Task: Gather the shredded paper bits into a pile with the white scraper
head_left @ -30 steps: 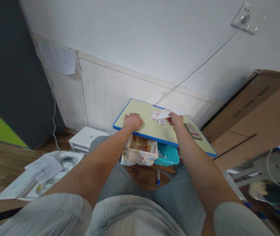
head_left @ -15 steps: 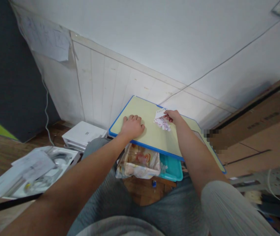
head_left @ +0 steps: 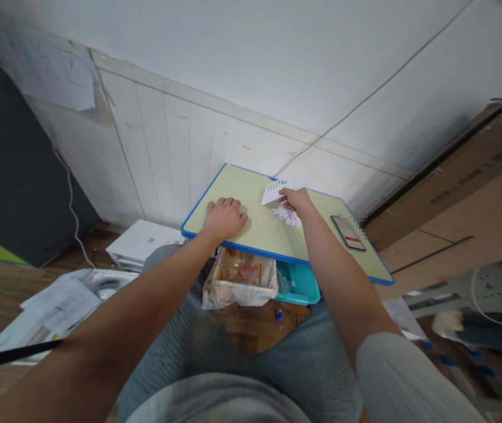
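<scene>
My left hand [head_left: 226, 218] rests palm down on the pale yellow tabletop [head_left: 260, 232], fingers laid out, holding nothing. Between the thumb and fingers of my right hand [head_left: 294, 200] is a white card [head_left: 272, 192] with a row of small marks or slots along its far edge. The card is tilted above the table, to the left of my fingers. Just below my right hand lies a loose heap of small white and pinkish paper scraps [head_left: 288, 217], partly covered by the hand.
A phone [head_left: 348, 232] lies at the table's right. Beneath the front edge are a lined bin [head_left: 240, 294] and a turquoise basket [head_left: 297, 291]. White boxes [head_left: 145, 241] stand on the floor at left; a large cardboard box [head_left: 445, 200] leans at right against the wall.
The view has shifted slightly. My right hand has drawn the card away from the paper scraps, which now show apart from it. More of the phone is visible; my left hand stays on the table.
</scene>
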Tool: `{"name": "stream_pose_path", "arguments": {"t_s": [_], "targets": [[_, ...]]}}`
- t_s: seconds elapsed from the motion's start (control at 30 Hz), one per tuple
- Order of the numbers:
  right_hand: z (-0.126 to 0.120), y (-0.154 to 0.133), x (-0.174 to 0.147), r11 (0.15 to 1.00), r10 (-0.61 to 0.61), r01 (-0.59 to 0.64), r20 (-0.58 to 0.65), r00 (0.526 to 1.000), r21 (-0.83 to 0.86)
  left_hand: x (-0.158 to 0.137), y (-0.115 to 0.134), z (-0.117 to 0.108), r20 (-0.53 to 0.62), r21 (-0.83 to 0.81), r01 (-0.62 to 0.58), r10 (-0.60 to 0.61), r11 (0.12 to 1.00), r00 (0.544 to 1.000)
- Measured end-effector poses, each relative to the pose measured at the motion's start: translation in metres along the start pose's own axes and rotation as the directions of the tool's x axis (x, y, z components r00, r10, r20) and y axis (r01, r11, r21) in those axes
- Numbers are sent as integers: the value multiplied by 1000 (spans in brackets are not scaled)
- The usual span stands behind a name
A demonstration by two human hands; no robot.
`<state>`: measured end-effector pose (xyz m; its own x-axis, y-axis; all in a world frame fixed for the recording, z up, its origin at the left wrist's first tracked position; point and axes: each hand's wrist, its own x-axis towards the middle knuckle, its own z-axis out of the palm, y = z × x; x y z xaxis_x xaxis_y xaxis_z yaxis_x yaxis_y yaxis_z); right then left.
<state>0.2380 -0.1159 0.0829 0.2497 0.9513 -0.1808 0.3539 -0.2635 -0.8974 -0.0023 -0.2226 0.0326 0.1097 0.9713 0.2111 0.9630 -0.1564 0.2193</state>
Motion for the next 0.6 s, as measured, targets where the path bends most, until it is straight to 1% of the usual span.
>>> {"name": "stream_pose_path", "arguments": {"t_s": [0.1,0.17,0.23,0.33,0.43,0.5,0.6], "targets": [[0,5,-5,1000,11,-11,8,1000,7,1,-1,-1,10,0,2,-2,1000,1000],[-11,11,-10,1000,13,-13,-11,1000,19,1,-1,-1,9,-3,-3,3,1000,1000],[-28,18,-17,999,-1,3,-47,999,50,2,-1,-1,5,-3,-10,10,1000,1000],[-56,34,-34,988,-52,72,-145,988,138,3,-3,1,-2,6,-17,17,1000,1000],[-77,58,-57,962,-82,149,-279,957,230,6,-3,2,-5,15,-24,24,1000,1000],[-83,75,-71,948,-72,173,-347,935,268,7,-2,3,-6,24,-21,21,1000,1000],[-84,94,-84,937,-51,181,-394,917,299,7,-1,1,-2,47,-9,9,999,1000]]}}
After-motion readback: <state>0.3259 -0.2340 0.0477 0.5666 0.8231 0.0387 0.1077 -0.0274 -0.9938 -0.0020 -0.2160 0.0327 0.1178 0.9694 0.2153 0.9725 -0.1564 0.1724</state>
